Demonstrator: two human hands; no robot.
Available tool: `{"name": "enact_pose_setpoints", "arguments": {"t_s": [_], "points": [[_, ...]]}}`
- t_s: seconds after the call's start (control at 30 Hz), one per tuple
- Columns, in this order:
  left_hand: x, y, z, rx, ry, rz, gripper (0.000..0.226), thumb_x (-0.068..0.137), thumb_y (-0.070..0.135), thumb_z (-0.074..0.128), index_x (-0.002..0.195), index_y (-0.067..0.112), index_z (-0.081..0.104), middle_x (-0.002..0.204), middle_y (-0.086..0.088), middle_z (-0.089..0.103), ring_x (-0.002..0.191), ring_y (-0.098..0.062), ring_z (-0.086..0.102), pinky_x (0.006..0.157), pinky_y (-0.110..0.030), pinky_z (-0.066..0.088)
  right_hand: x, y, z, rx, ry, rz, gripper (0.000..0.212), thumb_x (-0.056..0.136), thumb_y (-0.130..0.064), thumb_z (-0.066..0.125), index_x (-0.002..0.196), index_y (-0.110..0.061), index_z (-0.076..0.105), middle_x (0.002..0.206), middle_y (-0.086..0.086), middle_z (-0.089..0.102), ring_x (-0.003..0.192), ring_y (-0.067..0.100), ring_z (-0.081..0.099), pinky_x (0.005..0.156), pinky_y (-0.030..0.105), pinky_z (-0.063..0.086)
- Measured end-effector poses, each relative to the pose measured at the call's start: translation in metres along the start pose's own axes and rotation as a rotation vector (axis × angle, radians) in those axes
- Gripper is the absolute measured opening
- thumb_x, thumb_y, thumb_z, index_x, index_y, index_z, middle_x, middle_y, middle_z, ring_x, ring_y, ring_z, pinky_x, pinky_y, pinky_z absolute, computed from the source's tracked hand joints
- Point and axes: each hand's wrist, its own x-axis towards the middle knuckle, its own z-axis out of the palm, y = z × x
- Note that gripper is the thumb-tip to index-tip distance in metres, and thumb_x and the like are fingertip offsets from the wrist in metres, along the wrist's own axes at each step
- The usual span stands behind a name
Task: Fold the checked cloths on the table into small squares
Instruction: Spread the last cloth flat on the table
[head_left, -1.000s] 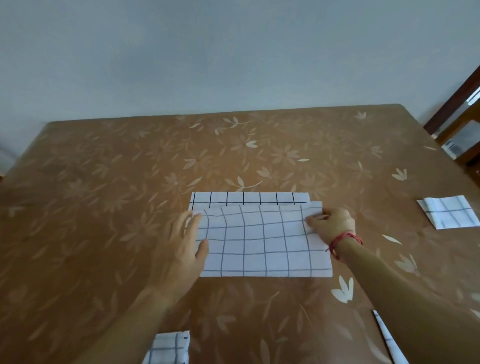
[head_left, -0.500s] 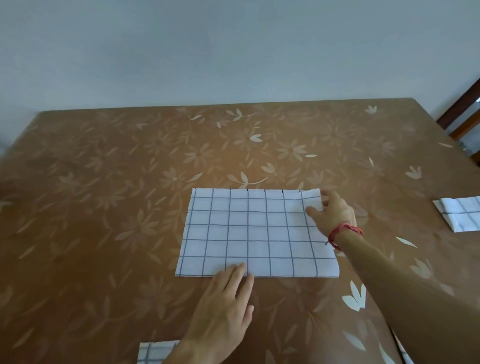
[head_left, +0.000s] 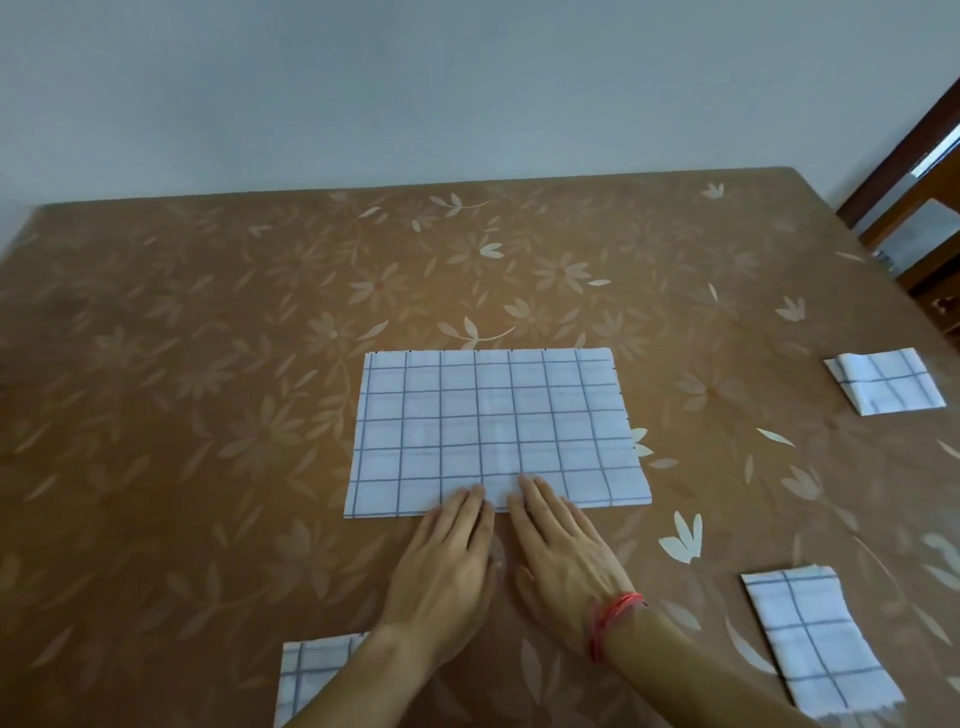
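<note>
The cloth (head_left: 493, 431) lies flat on the table (head_left: 208, 338) as a rectangle, centred in front of the person. The left hand (head_left: 447, 566) and right hand (head_left: 563, 556) lie side by side, palms down, fingers straight, with the fingertips resting on the middle of the cloth's near edge; neither grips anything. Well apart from it lie the far-right cloth (head_left: 883, 387), the near-right cloth (head_left: 810, 639) and the near-left cloth (head_left: 317, 675), the last partly hidden by the left forearm.

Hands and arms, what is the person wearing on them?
No sleeves or gloves show. The right hand has a red thread bracelet at its wrist, wound in several strands. The left hand wears nothing, and no rings show on either.
</note>
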Motion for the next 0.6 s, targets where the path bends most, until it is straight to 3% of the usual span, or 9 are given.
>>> {"name": "enact_pose_setpoints", "arguments": {"t_s": [0.2, 0.3, 0.37, 0.47, 0.6], "points": [[-0.002, -0.004, 0.001, 0.021, -0.023, 0.009, 0.058, 0.095, 0.041, 0.036, 0.137, 0.007, 0.054, 0.147, -0.010, 0.047, 0.140, -0.022, 0.039, 0.114, -0.039, 0.033, -0.002, 0.001, 0.003, -0.060, -0.133, 0.055, 0.066, 0.081, -0.048, 0.038, 0.125, -0.007, 0.065, 0.136, 0.013, 0.057, 0.127, 0.027, 0.055, 0.097, 0.042, 0.049], [-0.009, -0.007, 0.002, 0.019, -0.022, -0.004, 0.059, 0.099, 0.041, 0.028, 0.140, 0.004, 0.050, 0.149, -0.011, 0.044, 0.141, -0.023, 0.036, 0.114, -0.039, 0.028, -0.001, -0.001, 0.002, -0.076, -0.116, 0.076, 0.066, 0.079, -0.047, 0.037, 0.125, -0.008, 0.065, 0.137, 0.013, 0.057, 0.127, 0.026, 0.054, 0.099, 0.043, 0.046], [-0.014, -0.010, 0.001, 0.016, -0.052, -0.023, 0.061, 0.102, 0.041, 0.018, 0.141, 0.004, 0.047, 0.150, -0.011, 0.043, 0.142, -0.023, 0.036, 0.114, -0.040, 0.035, 0.001, -0.006, -0.002, -0.080, -0.103, 0.085, 0.074, 0.082, -0.045, 0.025, 0.137, -0.007, 0.054, 0.149, 0.014, 0.043, 0.139, 0.027, 0.040, 0.111, 0.044, 0.032], [-0.018, -0.014, -0.003, -0.009, -0.070, -0.063, 0.058, 0.100, 0.038, 0.025, 0.141, 0.003, 0.047, 0.150, -0.011, 0.043, 0.141, -0.022, 0.037, 0.108, -0.043, 0.042, 0.002, -0.012, -0.008, -0.057, -0.160, 0.062, 0.088, 0.076, -0.045, -0.002, 0.154, -0.007, 0.015, 0.163, 0.013, 0.005, 0.150, 0.027, 0.002, 0.121, 0.042, 0.000], [-0.028, -0.031, -0.013, 0.014, -0.080, -0.167, 0.056, 0.095, 0.036, 0.032, 0.132, 0.001, 0.057, 0.140, -0.013, 0.054, 0.131, -0.024, 0.050, 0.104, -0.041, 0.044, 0.006, -0.015, -0.012, -0.079, -0.173, 0.082, 0.070, 0.093, -0.037, 0.025, 0.154, -0.007, 0.010, 0.163, 0.012, 0.003, 0.150, 0.026, -0.001, 0.122, 0.041, -0.002]]}}
